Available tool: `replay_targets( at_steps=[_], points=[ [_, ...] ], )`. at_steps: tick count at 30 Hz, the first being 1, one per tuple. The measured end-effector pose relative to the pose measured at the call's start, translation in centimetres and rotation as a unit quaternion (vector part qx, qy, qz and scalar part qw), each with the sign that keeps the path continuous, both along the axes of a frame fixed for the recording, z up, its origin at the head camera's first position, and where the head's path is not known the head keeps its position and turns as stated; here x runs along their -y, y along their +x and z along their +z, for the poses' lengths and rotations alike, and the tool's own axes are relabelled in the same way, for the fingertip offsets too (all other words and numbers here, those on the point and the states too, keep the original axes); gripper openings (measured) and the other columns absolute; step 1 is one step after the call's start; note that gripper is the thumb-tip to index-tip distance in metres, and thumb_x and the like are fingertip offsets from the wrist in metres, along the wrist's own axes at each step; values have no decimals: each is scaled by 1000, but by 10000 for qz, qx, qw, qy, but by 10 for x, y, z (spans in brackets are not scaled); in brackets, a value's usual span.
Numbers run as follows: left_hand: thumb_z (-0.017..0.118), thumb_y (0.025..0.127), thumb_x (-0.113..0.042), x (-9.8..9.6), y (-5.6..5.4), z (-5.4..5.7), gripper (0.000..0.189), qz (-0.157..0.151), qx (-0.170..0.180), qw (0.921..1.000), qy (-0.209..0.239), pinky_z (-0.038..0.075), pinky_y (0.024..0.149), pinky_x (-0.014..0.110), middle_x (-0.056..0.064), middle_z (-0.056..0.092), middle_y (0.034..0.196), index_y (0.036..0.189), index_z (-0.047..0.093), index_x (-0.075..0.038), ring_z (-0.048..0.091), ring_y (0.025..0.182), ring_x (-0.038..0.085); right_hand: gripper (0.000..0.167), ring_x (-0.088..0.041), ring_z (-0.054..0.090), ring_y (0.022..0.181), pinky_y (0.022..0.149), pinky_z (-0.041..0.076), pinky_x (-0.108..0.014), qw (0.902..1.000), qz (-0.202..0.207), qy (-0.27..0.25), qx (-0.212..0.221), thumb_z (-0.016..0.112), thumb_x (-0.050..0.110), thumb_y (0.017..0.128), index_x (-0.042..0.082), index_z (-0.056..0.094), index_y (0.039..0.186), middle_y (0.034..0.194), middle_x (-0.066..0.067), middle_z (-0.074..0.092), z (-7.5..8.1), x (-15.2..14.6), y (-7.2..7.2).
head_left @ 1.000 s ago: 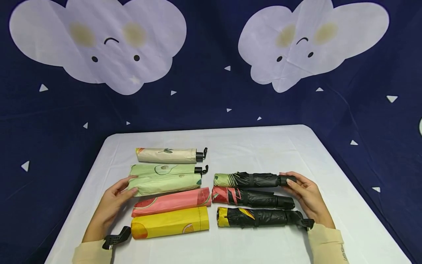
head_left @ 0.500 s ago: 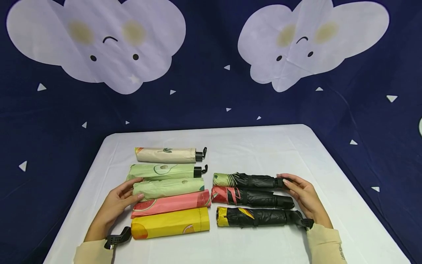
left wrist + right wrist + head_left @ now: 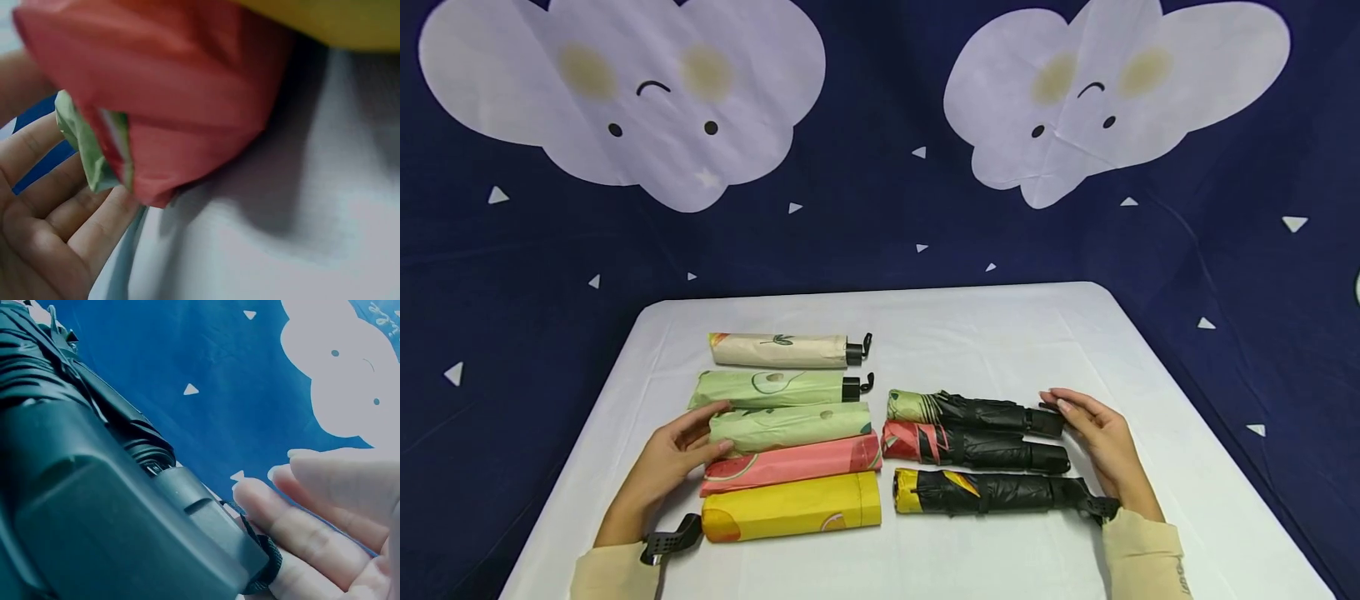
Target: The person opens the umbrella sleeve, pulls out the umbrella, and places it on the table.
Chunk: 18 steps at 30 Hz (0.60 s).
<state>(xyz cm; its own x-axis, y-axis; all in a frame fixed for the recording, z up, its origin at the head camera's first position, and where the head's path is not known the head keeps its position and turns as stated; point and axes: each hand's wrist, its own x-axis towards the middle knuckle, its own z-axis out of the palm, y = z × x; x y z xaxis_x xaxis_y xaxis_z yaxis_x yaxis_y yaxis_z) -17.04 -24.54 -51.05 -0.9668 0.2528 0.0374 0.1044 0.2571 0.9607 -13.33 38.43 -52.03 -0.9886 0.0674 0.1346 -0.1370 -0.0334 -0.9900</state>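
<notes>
My left hand (image 3: 676, 446) pinches the left end of a light green umbrella sleeve (image 3: 793, 425), thumb in front and fingers behind. In the left wrist view the end of the green sleeve (image 3: 87, 147) shows past the red sleeve (image 3: 181, 100). My right hand (image 3: 1101, 429) is at the handle end of a folded black umbrella with a green tip (image 3: 973, 412). Its fingers are relaxed beside the handle (image 3: 209, 519) and its wrist strap (image 3: 270, 565) in the right wrist view. Below that lies a folded black umbrella with a red tip (image 3: 973, 447).
A watermelon-print red sleeve (image 3: 793, 464) and a yellow sleeve (image 3: 793, 506) lie nearer on the left. Farther back are an avocado-print green umbrella (image 3: 767, 388) and a cream umbrella (image 3: 778, 350). A black umbrella with a yellow tip (image 3: 992, 492) lies front right on the white table (image 3: 985, 333).
My left hand has moved the green sleeve right and nearer, apart from the avocado umbrella. My right hand has let go of the green-tipped umbrella's handle, which has tilted slightly nearer.
</notes>
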Motion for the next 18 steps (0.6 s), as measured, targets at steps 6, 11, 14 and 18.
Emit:
replay_targets(
  at_steps=[6,11,14,18],
  points=[
    [71,99,-20,5,2,8,57,228,-67,9992,-318,49,93,14,23,53,146,149,50,-2,56,119,-6,44,-13,64,121,101,47,-20,9999,-125,-96,-4,58,8,105,-17,49,139,126,-9,71,11,-2,1],
    [66,102,-25,15,3,12,52,426,-202,9967,-653,46,92,9,23,58,141,147,52,-1,58,115,-8,43,-11,63,121,102,45,-17,9985,-359,411,5,61,14,104,-12,55,138,126,-11,71,35,3,0],
    [66,102,-26,20,3,14,52,689,-228,9946,-748,46,90,8,17,62,138,145,53,0,58,112,-9,39,-11,63,121,99,44,-15,9935,-408,1054,-104,62,18,104,-6,60,135,126,-13,70,55,12,-4],
    [67,102,-28,23,-1,17,51,1220,-154,9904,-627,51,86,11,-3,66,127,142,56,1,60,106,-9,35,-12,63,120,97,47,-16,9832,-170,1780,-374,62,20,104,-1,65,132,125,-15,70,80,39,-15]
  ],
)
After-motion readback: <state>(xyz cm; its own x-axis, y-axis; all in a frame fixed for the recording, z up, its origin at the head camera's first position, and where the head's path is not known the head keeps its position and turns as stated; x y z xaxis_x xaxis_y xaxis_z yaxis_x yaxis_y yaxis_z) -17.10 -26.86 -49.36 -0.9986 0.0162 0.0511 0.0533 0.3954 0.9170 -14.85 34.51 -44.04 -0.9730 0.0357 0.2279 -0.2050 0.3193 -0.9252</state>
